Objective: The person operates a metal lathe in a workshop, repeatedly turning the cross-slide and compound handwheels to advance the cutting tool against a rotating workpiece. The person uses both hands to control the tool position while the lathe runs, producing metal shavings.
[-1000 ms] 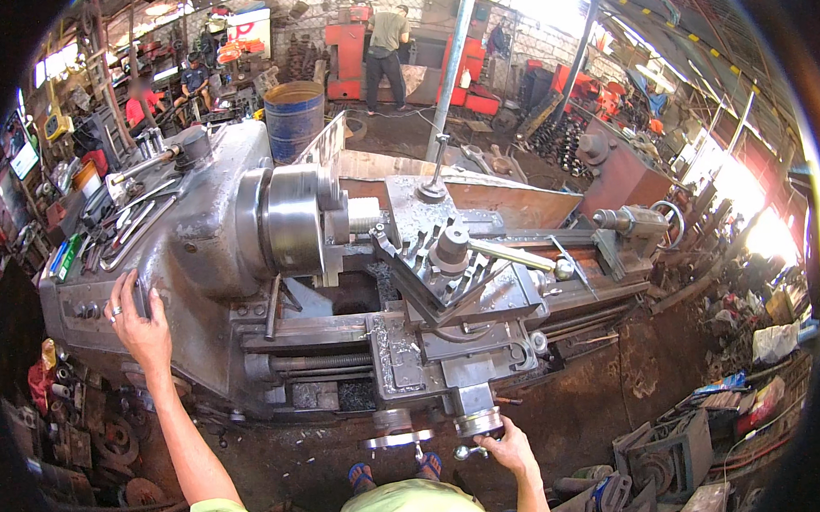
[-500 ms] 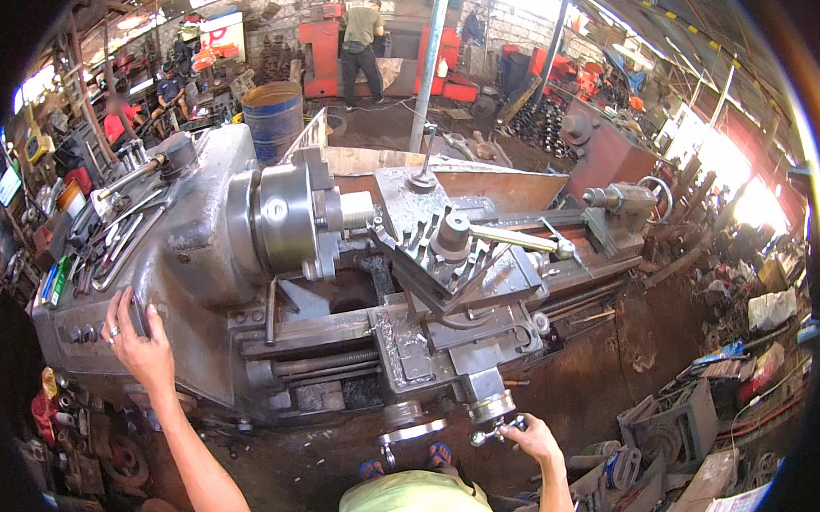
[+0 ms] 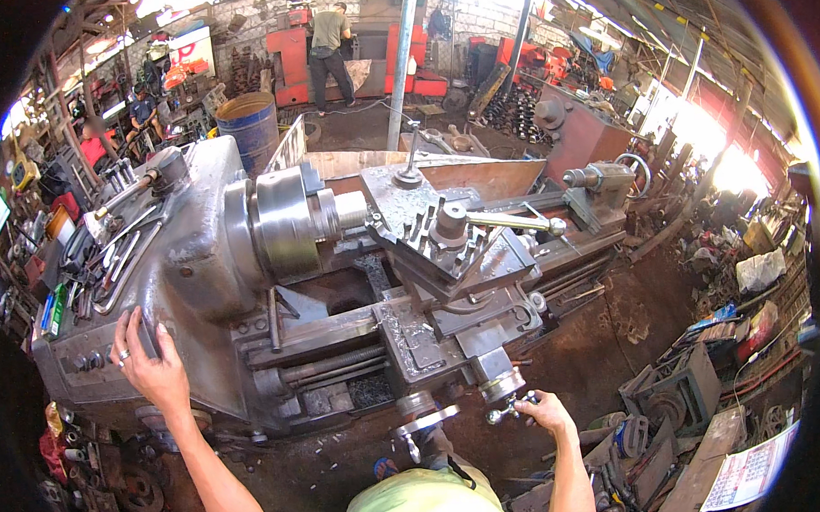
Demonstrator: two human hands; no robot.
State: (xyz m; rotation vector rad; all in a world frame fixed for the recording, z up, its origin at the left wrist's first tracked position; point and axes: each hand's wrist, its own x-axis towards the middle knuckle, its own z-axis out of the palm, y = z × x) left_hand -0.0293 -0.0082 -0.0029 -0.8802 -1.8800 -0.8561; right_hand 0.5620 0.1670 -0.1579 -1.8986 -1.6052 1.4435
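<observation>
Just right of centre in the lower frame, the right hand (image 3: pixel 551 414) has its fingers closed on a shiny, ball-ended steel crank handle (image 3: pixel 507 411). At left, the left hand (image 3: pixel 156 367), fingers spread, touches a smooth-curved, scuffed grey metal headstock (image 3: pixel 190 286). Upper centre, a polished, stepped steel chuck (image 3: pixel 281 226) holds a pale, finely ridged cylinder (image 3: pixel 351 209). Bright metal chips (image 3: pixel 419 343) speckle the dark, flat-topped carriage (image 3: pixel 403 321) mid-frame.

The crank (image 3: pixel 496 415) at five o'clock and chuck (image 3: pixel 287 222) at ten are glossy metal, the shirt (image 3: pixel 423 501) at six matt cloth, the calendar (image 3: pixel 752 472) at four paper.
</observation>
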